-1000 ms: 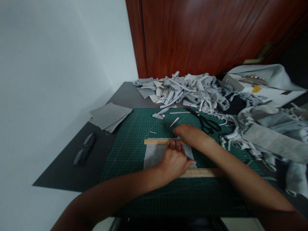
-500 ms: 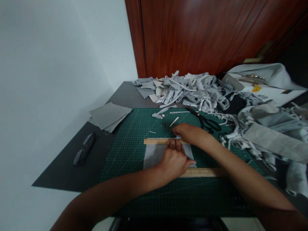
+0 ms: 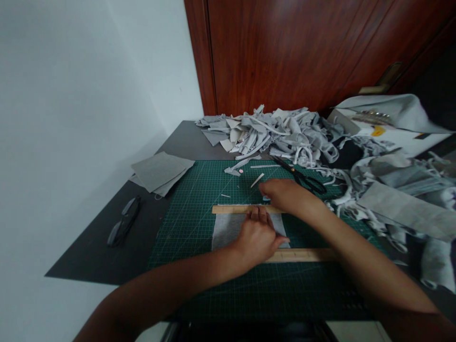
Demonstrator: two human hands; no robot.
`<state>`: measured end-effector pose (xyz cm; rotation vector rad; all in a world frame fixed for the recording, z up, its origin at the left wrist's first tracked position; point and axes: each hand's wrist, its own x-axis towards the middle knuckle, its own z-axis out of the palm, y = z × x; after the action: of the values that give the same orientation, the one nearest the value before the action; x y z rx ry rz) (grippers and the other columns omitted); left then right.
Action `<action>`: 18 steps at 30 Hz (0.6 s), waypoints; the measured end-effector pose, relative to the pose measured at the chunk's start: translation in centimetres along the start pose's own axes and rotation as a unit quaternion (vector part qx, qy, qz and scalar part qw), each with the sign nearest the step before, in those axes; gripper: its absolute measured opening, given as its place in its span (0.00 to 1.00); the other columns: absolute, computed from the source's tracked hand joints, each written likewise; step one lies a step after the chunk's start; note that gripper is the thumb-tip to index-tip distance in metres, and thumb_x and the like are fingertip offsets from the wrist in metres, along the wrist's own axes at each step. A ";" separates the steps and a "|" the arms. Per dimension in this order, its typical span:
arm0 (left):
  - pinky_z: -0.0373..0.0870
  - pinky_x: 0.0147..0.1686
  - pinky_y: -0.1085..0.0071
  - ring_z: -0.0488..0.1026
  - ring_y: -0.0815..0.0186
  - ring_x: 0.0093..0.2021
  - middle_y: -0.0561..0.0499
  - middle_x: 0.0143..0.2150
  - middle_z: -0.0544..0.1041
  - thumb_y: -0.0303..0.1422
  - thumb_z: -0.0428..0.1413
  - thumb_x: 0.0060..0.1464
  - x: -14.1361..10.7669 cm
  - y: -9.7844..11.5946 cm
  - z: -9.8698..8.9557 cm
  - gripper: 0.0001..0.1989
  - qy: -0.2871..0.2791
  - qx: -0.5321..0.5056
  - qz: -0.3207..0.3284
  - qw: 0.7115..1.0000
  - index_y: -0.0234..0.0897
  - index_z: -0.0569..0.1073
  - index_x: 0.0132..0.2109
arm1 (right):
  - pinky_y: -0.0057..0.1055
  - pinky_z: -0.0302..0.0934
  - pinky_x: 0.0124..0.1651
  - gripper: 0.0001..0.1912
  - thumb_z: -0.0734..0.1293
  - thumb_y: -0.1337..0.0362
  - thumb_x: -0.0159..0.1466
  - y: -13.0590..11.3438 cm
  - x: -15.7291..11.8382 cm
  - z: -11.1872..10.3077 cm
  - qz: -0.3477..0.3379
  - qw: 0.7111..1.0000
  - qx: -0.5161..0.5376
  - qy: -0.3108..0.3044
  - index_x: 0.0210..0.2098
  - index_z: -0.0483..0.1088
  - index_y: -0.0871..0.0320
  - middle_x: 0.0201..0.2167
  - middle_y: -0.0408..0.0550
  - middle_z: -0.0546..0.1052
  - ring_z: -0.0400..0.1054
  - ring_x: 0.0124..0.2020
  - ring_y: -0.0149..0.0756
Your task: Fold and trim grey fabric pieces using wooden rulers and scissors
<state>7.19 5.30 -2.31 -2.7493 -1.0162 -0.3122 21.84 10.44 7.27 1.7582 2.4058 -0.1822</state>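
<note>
A grey fabric piece (image 3: 228,229) lies on the green cutting mat (image 3: 188,213), with a wooden ruler (image 3: 228,209) across its far edge. My left hand (image 3: 257,237) presses down on the ruler and fabric, its fingers stretched out and its thumb spread to the right. Just beyond the ruler, my right hand (image 3: 288,194) is closed around a small light-blue piece (image 3: 266,198); its kind is too small to make out. Another wooden ruler (image 3: 302,255) lies along the near side, partly hidden by my left hand and right forearm.
Black scissors (image 3: 302,179) lie beyond my right hand, near thin fabric offcuts (image 3: 257,180). A large heap of grey scraps (image 3: 278,130) spreads across the back and right. Glasses (image 3: 123,221) and stacked grey squares (image 3: 160,172) are at the left. A white box (image 3: 395,135) stands back right.
My right hand has shifted slightly to the right and away from the ruler's edge, with the light-blue piece. My left hand, the rulers and the fabric stay in place.
</note>
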 end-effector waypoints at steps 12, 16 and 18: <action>0.73 0.52 0.54 0.76 0.42 0.56 0.26 0.55 0.79 0.61 0.50 0.64 0.0 0.1 0.1 0.42 0.030 0.033 0.006 0.999 0.19 0.79 0.54 | 0.33 0.61 0.50 0.21 0.58 0.76 0.68 -0.2 0.8 -0.4 -0.044 0.969 0.140 0.197 0.57 0.71 0.60 0.51 0.57 0.81 0.74 0.50 0.43; 0.75 0.48 0.55 0.77 0.44 0.53 0.28 0.51 0.80 0.60 0.52 0.64 -0.1 -0.1 0.2 0.39 0.041 0.032 0.010 0.999 0.21 0.80 0.51 | 0.36 0.62 0.56 0.14 0.58 0.70 0.73 -2.4 -0.1 -1.0 -0.112 0.913 0.294 0.260 0.51 0.73 0.58 0.49 0.53 0.80 0.73 0.51 0.40; 0.76 0.47 0.58 0.78 0.48 0.51 0.35 0.48 0.82 0.59 0.54 0.64 0.0 -0.2 0.4 0.34 0.045 -0.003 0.009 0.999 0.28 0.81 0.49 | 0.35 0.65 0.51 0.10 0.59 0.67 0.73 -4.7 -1.1 -0.8 -0.121 0.872 0.396 0.260 0.47 0.72 0.56 0.44 0.49 0.79 0.73 0.46 0.39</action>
<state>7.11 5.52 -2.70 -2.7215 -0.9681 -0.4337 17.68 8.16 8.29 1.9577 3.2590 -0.9655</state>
